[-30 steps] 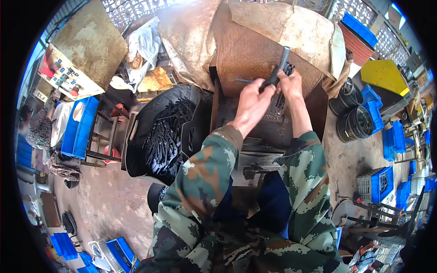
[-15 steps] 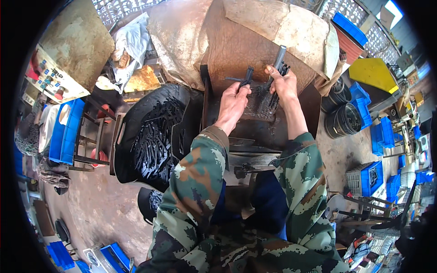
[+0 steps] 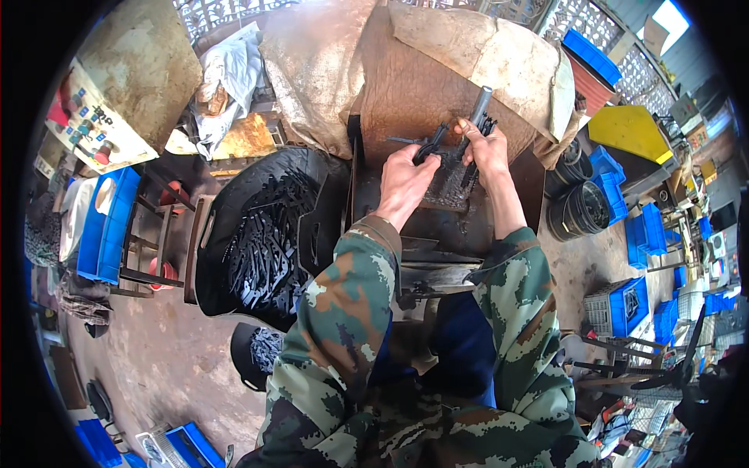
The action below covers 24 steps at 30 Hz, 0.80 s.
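Observation:
My left hand is closed on a dark metal piece, a slim part with a curved, loop-like lower end; its exact kind cannot be told. Close beside it, my right hand grips a bundle of slim dark metal pieces. A grey metal rod rises just above the right fingers; whether they touch it is unclear. Both hands are over a dark metal work stand with wet-looking grit on its surface. To the left, a black tub contains a heap of similar dark metal pieces.
A smaller black container with metal parts stands on the floor by the tub. Stained brown sheeting hangs behind the stand. Black buckets and blue bins stand at right. A control panel is at left.
My left hand has shifted slightly right, bringing its metal piece closer to my right hand, and the piece now tilts to the right. My right hand keeps its bundle nearly in place.

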Available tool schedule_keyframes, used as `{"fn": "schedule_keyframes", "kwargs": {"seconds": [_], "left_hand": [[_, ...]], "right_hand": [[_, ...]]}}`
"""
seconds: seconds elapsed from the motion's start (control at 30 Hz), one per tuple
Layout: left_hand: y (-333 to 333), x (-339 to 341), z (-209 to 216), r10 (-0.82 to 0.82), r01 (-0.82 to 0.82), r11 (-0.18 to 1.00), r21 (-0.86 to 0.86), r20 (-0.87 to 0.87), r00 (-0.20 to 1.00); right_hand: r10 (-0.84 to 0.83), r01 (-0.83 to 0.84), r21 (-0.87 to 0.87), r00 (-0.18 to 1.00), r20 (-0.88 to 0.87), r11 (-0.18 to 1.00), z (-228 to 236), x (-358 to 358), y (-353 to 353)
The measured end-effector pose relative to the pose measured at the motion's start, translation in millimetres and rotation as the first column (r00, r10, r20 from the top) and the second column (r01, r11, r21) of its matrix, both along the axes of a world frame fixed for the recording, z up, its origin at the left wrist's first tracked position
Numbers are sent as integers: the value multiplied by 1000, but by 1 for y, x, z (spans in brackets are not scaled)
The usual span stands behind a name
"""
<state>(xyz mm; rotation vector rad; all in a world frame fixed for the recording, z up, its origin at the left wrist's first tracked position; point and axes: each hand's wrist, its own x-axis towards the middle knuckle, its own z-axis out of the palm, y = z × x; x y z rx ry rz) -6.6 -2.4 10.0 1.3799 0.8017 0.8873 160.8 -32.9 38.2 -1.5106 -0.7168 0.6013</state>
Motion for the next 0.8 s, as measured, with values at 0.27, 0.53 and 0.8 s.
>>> {"fn": "schedule_keyframes", "kwargs": {"seconds": [0.27, 0.53, 0.8], "left_hand": [[4, -2, 9, 79, -62, 989, 135, -121, 990], [-1, -17, 11, 24, 44, 978, 203, -324, 946], [3, -19, -26, 143, 148, 866, 478, -520, 842]], "right_hand": [[63, -61, 30, 997, -52, 998, 5, -5, -50], [487, -416, -279, 828, 276, 865, 10, -50, -156], [642, -392, -509, 462, 612, 766, -39, -74, -203]]}}
